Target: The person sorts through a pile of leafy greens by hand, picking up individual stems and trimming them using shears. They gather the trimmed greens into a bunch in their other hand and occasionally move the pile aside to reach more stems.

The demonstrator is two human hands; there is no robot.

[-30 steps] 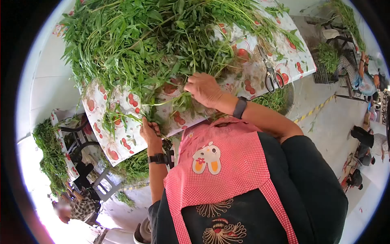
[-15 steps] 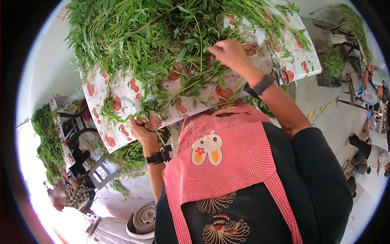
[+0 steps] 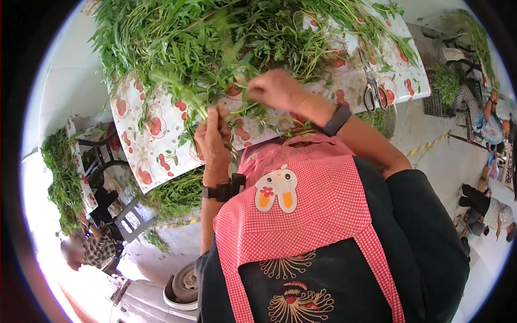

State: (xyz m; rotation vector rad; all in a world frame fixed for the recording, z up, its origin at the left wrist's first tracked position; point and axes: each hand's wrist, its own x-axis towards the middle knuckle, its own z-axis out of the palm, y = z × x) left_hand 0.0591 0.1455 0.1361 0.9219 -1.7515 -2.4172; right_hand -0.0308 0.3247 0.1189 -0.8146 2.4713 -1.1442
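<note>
My left hand (image 3: 214, 139) is closed around a small bunch of green leafy stems (image 3: 186, 97), over the front edge of the table. The leafy ends point up and left and are blurred. To its right, my right hand (image 3: 277, 92) is smeared by motion, fingers pinched together. A blurred leafy stem (image 3: 232, 51) runs up from its fingertips. Beyond both hands lies a large heap of long green leafy stems (image 3: 161, 40). Some loose stems trail from the heap toward the front edge.
Black-handled scissors (image 3: 372, 97) lie near the right front edge of the cherry-patterned tablecloth (image 3: 129, 142). More greens (image 3: 175, 194) sit below the table. A person (image 3: 97, 248) is by another heap at left. A crate of greens (image 3: 439, 94) and other people (image 3: 495, 215) are at right.
My left hand has moved right and up from the table edge, lifting its bunch. The right hand has come left, closer to it, from over the heap's right side.
</note>
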